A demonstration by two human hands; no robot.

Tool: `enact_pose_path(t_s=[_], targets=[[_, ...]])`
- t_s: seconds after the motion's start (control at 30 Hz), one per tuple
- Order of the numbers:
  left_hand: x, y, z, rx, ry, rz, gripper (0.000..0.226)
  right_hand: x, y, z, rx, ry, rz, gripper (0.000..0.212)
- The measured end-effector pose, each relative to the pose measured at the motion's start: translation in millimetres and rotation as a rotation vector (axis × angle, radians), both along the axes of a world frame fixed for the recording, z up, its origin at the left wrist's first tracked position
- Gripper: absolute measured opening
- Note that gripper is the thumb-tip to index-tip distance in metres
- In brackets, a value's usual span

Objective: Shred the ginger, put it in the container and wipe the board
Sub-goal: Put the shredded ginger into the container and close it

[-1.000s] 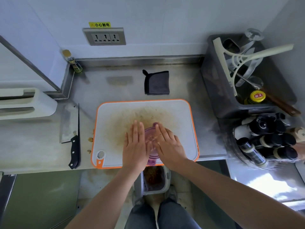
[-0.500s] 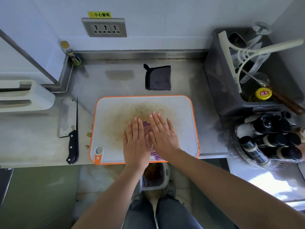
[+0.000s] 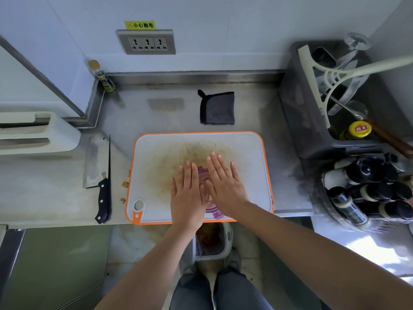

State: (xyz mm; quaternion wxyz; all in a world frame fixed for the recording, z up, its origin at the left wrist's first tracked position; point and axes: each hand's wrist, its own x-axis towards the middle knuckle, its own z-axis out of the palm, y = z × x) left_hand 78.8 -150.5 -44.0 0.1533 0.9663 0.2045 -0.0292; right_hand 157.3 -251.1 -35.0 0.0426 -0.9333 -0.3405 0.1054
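The person is laying both hands flat, side by side, on top of a purple container (image 3: 203, 175) that is sitting on the near half of the white, orange-rimmed cutting board (image 3: 154, 153). The left hand (image 3: 186, 198) is covering the container's left part with fingers straight and close together; the right hand (image 3: 223, 186) is lying over its right part, fingers straight and slightly spread. Neither hand is curling round anything. Only a purple strip is showing between the two hands, with another bit peeking out below the right wrist by the board's near edge, so what is inside the container cannot be told. A brownish stain is spreading over the board's middle, just beyond the fingertips. On the steel worktop (image 3: 55, 186), a cleaver (image 3: 92, 162) is lying left of the board, with a few small tan scraps (image 3: 125, 184) between them. A folded dark cloth (image 3: 218, 108) is lying just behind the board's far edge, well apart from both hands.
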Motion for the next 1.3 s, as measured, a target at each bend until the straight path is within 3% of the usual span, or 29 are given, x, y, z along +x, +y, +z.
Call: enact_pose_path(t_s=[0.1, 0.3, 0.5, 0.63, 0.77, 0.9, 1.1, 1.2, 1.3], targets=[[2, 1, 7, -0.019, -0.044, 0.067, 0.067, 5, -8, 7, 0.06, 0.054, 0.01, 0.07], [5, -4, -8, -0.051, -0.028, 0.119, 0.067, -7, -9, -10, 0.043, -0.048, 0.01, 0.057], [7, -5, -14, -0.1, -0.059, 0.11, 0.065, -7, -8, -17, 0.054, -0.101, 0.044, 0.057], [3, -2, -3, -0.225, -0.053, 0.091, 0.058, -7, -8, -15, 0.044, -0.1, 0.038, 0.057], [-9, -6, 17, -0.351, -0.185, 0.269, 0.058, -7, -8, -10, 0.039, -0.097, 0.052, 0.058], [-24, -15, 25, -0.386, -0.27, 0.497, 0.057, -4, -10, 2, 0.033, -0.185, 0.209, 0.062], [-29, -12, 25, -0.465, -0.164, 0.788, 0.044, -6, -27, 1, -0.052, -0.159, 0.421, 0.062], [-28, -14, 28, -0.526, -0.102, 0.768, 0.031, -11, -28, -4, -0.052, -0.089, 0.393, 0.062], [-24, -10, 30, -0.533, -0.085, 0.745, 0.033, -11, -29, -3, -0.043, -0.062, 0.4, 0.063]])
